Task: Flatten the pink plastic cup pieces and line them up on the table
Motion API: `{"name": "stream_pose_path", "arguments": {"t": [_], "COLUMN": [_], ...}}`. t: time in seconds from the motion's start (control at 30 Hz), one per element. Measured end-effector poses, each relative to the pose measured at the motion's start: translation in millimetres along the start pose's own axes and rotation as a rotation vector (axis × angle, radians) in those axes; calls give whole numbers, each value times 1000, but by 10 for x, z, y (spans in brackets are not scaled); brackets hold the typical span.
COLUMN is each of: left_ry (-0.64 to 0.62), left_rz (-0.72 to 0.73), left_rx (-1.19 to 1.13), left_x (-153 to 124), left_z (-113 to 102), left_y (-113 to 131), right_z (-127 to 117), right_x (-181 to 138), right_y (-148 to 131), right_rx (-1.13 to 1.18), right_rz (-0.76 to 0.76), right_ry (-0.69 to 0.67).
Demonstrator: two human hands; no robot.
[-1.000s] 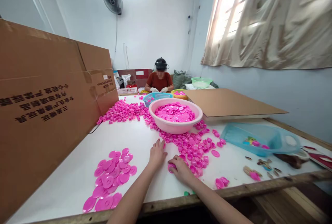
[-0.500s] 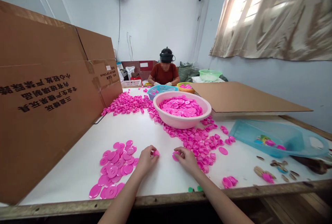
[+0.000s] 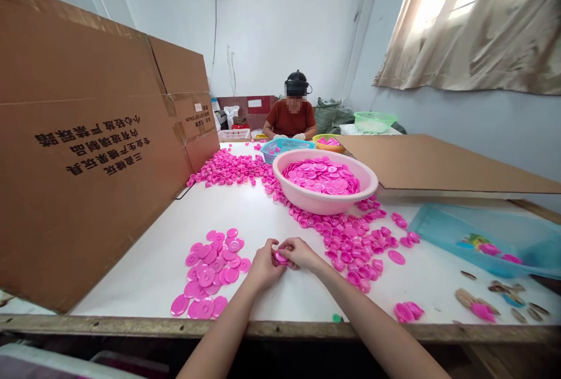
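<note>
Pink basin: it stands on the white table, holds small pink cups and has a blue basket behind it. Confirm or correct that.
The contents are wrong: in the head view, the pink basin holds flat pink discs. It does stand on the white table, with the blue basket behind it.

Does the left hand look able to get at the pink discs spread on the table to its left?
Likely yes: nothing stands between the left hand and the pink discs close by. It holds a small pink piece, though, so it may need freeing first.
</note>
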State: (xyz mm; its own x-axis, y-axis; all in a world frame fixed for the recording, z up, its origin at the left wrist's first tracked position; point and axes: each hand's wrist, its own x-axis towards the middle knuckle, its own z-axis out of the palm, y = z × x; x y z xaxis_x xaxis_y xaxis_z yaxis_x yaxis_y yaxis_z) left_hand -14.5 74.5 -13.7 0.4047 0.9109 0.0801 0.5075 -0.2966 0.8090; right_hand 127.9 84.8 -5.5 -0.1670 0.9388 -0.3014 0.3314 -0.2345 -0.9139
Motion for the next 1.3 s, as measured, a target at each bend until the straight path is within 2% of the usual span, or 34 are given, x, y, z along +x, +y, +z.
{"name": "stream_pose_path", "arguments": {"t": [0.07, 0.13, 0.23, 0.3, 0.33, 0.4, 0.47, 0.53, 0.63, 0.83, 0.97, 1.07, 1.13, 1.23, 1.3], "left_ry": [18, 8, -97, -114, -74, 83, 219, 250, 198, 147, 173, 197, 181, 121, 110], "left_rz": [-3, -5, 4, -48, -98, -180, -217, -234, -260, -217, -214, -187, -170, -120, -87], "left_rx": [-23, -43, -79, -60, -15, 151, 337, 452, 505, 483, 486, 501, 522, 562, 552], "left_x": [-6, -4, 40, 115, 165, 275, 372, 431, 446, 439, 438, 407, 381, 270, 60], "left_z": [-17, -52, -130, -157, -150, -92, 2, 89, 151, 157, 171, 173, 165, 52, -177], "left_y": [-4, -7, -4, 12, 26, 64, 99, 117, 100, 39, 77, 146, 214, 326, 342], "right_z": [-19, -36, -25, 7, 28, 63, 71, 36, -69, -190, -206, -159, -100, -77, -196], "right_x": [-12, -34, -40, -26, -19, -13, -22, -41, -50, 89, 150, 97, 25, -110, -208], "right_y": [7, 26, 60, 81, 92, 114, 139, 158, 145, 17, 23, 44, 25, -54, -103], "right_rx": [0, 0, 3, 8, 19, 57, 130, 221, 275, 15, -65, -99, -161, -332, -457], "right_rz": [8, 4, 46, 88, 104, 114, 104, 100, 149, 323, 346, 295, 192, -78, -259], "right_ry": [-59, -42, 2, -6, -16, -15, -9, -50, -187, -286, -303, -249, -178, -73, 55]}}
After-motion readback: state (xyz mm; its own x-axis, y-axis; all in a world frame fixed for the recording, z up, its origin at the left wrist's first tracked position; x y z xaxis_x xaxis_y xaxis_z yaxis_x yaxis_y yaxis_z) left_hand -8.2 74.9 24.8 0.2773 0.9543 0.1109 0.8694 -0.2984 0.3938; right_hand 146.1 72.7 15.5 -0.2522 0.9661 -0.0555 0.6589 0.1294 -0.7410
